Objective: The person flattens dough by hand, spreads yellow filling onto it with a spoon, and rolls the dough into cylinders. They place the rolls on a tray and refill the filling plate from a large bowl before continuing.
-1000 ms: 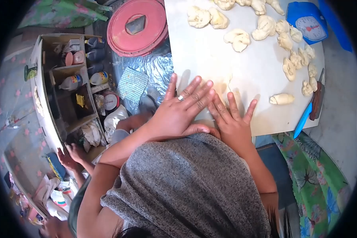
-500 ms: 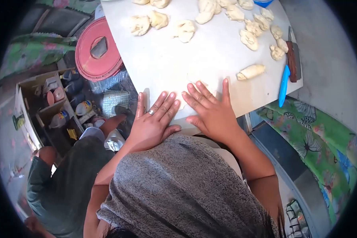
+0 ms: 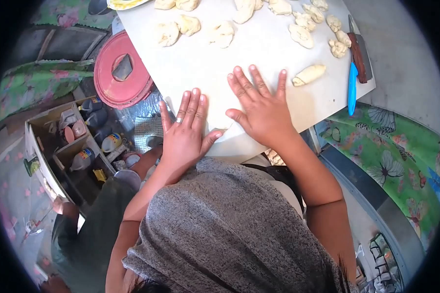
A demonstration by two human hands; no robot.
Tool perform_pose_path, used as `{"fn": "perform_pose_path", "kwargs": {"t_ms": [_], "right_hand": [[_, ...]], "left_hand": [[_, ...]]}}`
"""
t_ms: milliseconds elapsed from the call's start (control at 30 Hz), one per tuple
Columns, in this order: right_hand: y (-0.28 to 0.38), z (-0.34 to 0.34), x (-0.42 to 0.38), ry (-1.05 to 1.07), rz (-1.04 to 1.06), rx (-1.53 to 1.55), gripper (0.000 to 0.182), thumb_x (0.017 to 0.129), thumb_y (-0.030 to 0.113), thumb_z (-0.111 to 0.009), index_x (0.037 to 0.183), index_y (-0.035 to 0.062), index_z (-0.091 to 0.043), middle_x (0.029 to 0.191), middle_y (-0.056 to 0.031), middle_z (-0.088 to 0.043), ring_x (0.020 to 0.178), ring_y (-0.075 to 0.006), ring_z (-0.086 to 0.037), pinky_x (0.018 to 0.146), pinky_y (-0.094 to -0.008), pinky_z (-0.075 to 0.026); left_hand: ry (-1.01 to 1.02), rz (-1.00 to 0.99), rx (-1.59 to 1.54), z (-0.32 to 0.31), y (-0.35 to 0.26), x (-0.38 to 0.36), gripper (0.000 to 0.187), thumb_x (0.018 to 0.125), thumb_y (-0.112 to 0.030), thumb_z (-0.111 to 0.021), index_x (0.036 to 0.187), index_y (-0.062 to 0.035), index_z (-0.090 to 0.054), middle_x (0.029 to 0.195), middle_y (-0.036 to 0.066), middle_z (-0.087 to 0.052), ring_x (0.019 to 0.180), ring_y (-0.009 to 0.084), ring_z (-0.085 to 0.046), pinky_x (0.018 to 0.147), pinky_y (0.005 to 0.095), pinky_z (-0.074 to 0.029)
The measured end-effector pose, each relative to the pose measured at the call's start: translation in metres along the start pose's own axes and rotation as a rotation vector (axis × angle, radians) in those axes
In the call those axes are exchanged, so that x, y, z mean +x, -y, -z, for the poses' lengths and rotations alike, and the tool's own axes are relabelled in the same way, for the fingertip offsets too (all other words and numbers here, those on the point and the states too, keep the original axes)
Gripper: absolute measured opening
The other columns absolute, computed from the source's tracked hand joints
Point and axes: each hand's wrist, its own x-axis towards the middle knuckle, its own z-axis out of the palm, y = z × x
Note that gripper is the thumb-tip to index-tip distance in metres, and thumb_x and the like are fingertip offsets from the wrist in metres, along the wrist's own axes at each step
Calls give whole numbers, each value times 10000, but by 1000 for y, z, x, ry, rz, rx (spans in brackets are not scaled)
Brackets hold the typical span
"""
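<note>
Both of my hands rest palm down on the pale table (image 3: 190, 58). My left hand (image 3: 184, 134), with a ring, has its fingers spread near the left edge. Farther right and forward lies my right hand (image 3: 264, 110), its fingers stretched out flat. Between the two thumbs a thin bit of dough (image 3: 226, 130) shows; how much lies under the palms is hidden. To the right of my right hand sits a rolled piece of dough (image 3: 309, 75). Several dough lumps (image 3: 222, 34) are spread across the far side.
A brown-handled blade (image 3: 359, 57) and a blue-handled tool (image 3: 352, 90) lie at the right edge. On the left are a red lid (image 3: 122, 90) and a box of bottles (image 3: 51, 146). Another person's dark green clothing (image 3: 95, 234) shows at lower left. Patterned green cloth (image 3: 391, 166) hangs right.
My right hand has slid forward over the table, away from my body. My left hand has shifted slightly forward, and the gap between the hands is wider. The view has also shifted a little.
</note>
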Motion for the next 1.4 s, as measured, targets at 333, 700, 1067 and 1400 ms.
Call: {"fn": "perform_pose_path", "kwargs": {"t_ms": [333,700,1067,1400], "right_hand": [[18,17,59,-31,61,-157,623,938,522,-378,1438,149,-363,1512,-23,-320,1413,-223,-250,1085,-667,4],[2,-10,38,-18,36,191,678,941,569,-330,1490,181,-240,1543,-10,-244,1428,-208,-205,1124,-589,23],[-5,1,17,-57,78,85,604,958,509,-352,1472,197,-297,1536,-15,-265,1424,-233,-218,1120,-597,17],[26,1,-36,194,196,55,709,877,573,-458,1438,150,-360,1511,-18,-319,1406,-196,-263,1094,-663,-30]], "left_hand": [[-185,-63,-105,7,18,33,763,860,-528,-535,1422,-43,-357,1509,135,-301,1410,333,-239,1121,561,-82],[-66,-79,46,2,36,19,755,851,-632,-450,1433,-154,-379,1500,53,-338,1415,284,-239,1078,658,33],[81,-114,-19,17,24,7,755,843,-618,-469,1442,-171,-366,1504,28,-332,1422,265,-225,1062,675,68],[107,-101,12,15,18,-20,723,856,-592,-486,1427,-159,-388,1484,18,-369,1418,241,-240,1058,691,28]]}}
